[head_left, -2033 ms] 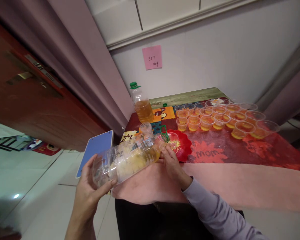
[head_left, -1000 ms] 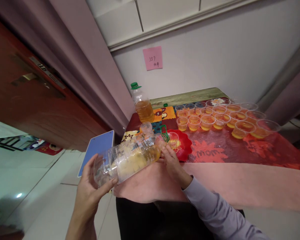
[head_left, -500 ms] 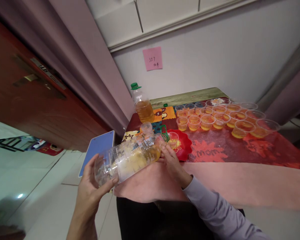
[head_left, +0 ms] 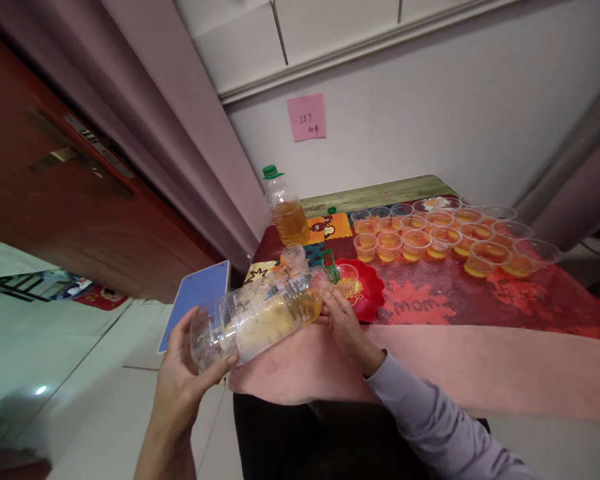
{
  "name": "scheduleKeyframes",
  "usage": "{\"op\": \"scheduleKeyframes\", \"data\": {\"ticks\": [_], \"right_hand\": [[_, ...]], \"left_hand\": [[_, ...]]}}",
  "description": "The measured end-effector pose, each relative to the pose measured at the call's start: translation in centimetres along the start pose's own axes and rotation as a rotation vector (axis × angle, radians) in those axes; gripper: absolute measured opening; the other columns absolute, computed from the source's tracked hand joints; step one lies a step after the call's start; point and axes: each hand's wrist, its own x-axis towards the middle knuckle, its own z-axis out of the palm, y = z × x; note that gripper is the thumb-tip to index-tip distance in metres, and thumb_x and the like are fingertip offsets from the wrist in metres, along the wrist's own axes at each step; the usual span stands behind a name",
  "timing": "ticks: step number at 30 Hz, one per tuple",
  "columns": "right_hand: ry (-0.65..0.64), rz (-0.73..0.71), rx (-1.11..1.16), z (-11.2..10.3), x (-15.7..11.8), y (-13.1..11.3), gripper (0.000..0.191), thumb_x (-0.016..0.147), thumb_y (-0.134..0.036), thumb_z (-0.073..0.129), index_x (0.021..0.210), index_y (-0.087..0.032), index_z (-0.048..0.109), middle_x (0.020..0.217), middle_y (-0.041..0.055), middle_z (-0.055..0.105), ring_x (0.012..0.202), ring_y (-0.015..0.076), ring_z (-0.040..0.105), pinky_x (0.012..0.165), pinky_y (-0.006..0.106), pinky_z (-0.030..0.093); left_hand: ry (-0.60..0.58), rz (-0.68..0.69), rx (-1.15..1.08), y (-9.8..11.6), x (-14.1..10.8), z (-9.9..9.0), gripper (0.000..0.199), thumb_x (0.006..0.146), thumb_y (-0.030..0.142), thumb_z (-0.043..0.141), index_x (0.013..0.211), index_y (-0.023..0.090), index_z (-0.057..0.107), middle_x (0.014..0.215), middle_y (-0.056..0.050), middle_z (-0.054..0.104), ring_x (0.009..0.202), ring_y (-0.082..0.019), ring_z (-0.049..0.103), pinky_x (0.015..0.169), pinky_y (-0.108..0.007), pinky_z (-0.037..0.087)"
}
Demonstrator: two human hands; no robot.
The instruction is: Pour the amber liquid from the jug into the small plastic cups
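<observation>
A clear plastic bottle (head_left: 260, 320) with some yellow liquid lies tilted in the air, its neck towards the right. My left hand (head_left: 187, 380) is wrapped around its base, and my right hand (head_left: 344, 323) grips it near the neck. A green plastic ring (head_left: 331, 265) shows by the bottle's mouth. Just past the mouth, a clear plastic cup (head_left: 349, 280) stands in a red scalloped dish (head_left: 375, 293). Whether liquid is flowing into the cup I cannot tell. Another clear cup (head_left: 293, 257) is partly hidden behind the bottle.
Several clear cups (head_left: 416, 245) with yellow liquid stand in rows at the right of the table. A large bottle (head_left: 291, 223) with a green cap stands at the back left, and a loose green cap (head_left: 332, 210) lies near it. A blue board (head_left: 196, 293) is at the left.
</observation>
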Motion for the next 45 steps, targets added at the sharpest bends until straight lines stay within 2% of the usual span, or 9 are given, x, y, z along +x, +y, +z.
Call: {"op": "scheduleKeyframes", "data": {"ticks": [18, 28, 36, 45], "right_hand": [[0.024, -0.005, -0.007, 0.4, -0.1, -0.3, 0.055, 0.098, -0.069, 0.079, 0.142, -0.038, 0.074, 0.136, 0.0048, 0.085, 0.117, 0.0313, 0.084, 0.092, 0.048, 0.072], [0.011, 0.014, 0.001, 0.5, -0.2, -0.9, 0.057, 0.093, -0.074, 0.083, 0.134, -0.035, 0.076, 0.133, 0.0045, 0.086, 0.112, 0.0287, 0.084, 0.09, 0.044, 0.072], [0.028, 0.009, -0.008, 0.5, -0.2, -0.7, 0.058, 0.094, -0.073, 0.081, 0.137, -0.034, 0.075, 0.131, 0.0054, 0.086, 0.116, 0.0301, 0.084, 0.091, 0.045, 0.072], [0.035, 0.008, -0.006, 0.7, -0.3, -1.2, 0.057, 0.089, -0.077, 0.085, 0.129, -0.036, 0.076, 0.135, 0.0031, 0.085, 0.115, 0.0309, 0.084, 0.091, 0.047, 0.073]], "left_hand": [[-0.006, 0.005, -0.001, -0.1, 0.1, 0.0, 0.116, 0.05, 0.046, 0.113, 0.154, 0.03, 0.063, 0.164, -0.015, 0.064, 0.162, -0.05, 0.051, 0.133, -0.069, 0.045], [-0.017, 0.005, -0.009, -0.3, 0.1, -0.1, 0.115, 0.052, 0.043, 0.113, 0.156, 0.032, 0.064, 0.166, -0.015, 0.064, 0.163, -0.05, 0.05, 0.129, -0.067, 0.05], [-0.008, 0.001, 0.002, -0.1, 0.0, 0.1, 0.116, 0.052, 0.046, 0.112, 0.156, 0.031, 0.064, 0.163, -0.015, 0.065, 0.161, -0.05, 0.052, 0.127, -0.065, 0.054], [-0.019, -0.006, -0.005, -0.1, 0.2, 0.0, 0.116, 0.052, 0.044, 0.112, 0.156, 0.032, 0.063, 0.166, -0.015, 0.063, 0.163, -0.049, 0.049, 0.131, -0.067, 0.049]]}}
